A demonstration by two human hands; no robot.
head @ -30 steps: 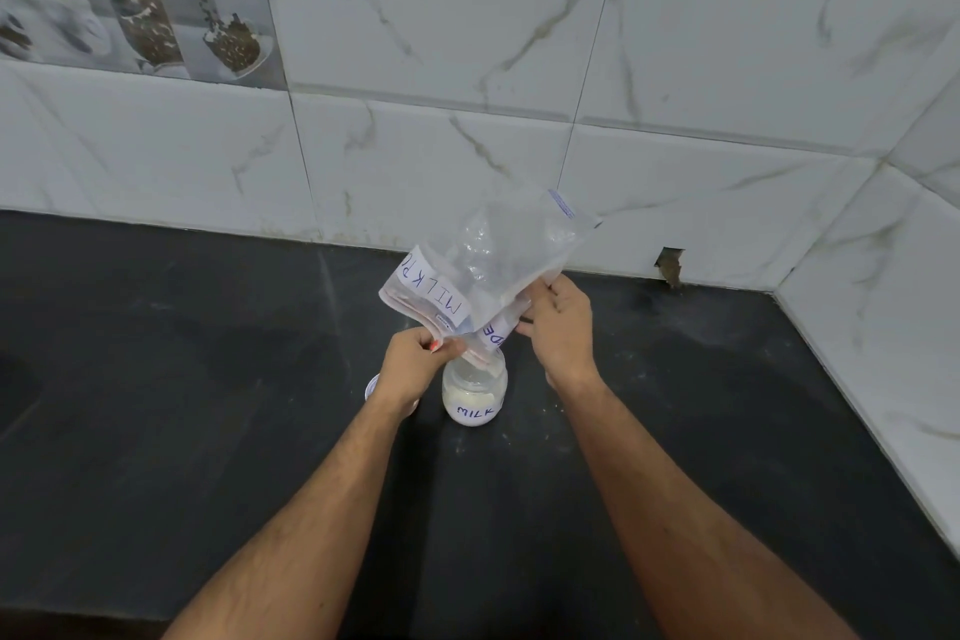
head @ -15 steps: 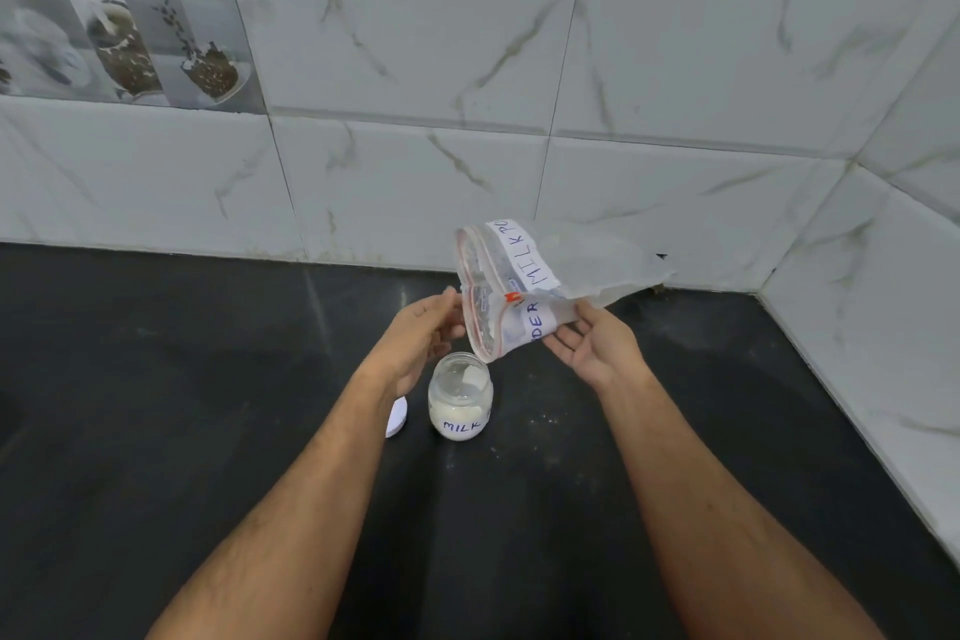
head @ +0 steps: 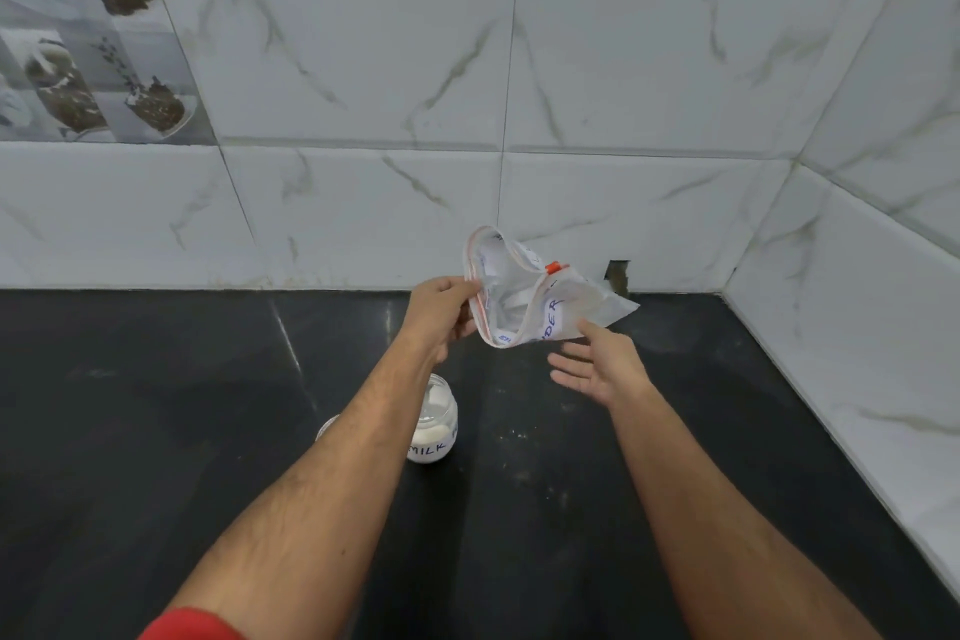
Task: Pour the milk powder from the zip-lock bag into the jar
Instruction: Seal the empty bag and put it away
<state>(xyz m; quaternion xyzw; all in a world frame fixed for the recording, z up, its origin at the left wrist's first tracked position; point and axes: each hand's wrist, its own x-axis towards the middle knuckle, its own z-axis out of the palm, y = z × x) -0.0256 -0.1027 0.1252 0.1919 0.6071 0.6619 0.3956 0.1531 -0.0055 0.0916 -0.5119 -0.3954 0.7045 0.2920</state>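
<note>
The dark tabletop (head: 675,431) meets a marble-tiled wall (head: 571,68), and a faint dusting of powder lies on the surface to the right of the jar. The zip-lock bag (head: 540,296) hangs in the air above and beyond the jar, its mouth gaping toward the camera, and it looks nearly empty. The open jar (head: 434,424), marked MILK and holding white powder low down, stands on the tabletop beside the left forearm, with its white lid (head: 327,426) just to its left.

From here, the forearm passing so close could knock the uncapped jar over and spill the powder, and a one-handed hold could let the limp bag slip.

The left hand (head: 441,312) pinches the bag's rim between thumb and fingers. The right hand (head: 597,364) is spread wide, palm up, under the bag's lower edge; whether it touches the bag I cannot tell.
</note>
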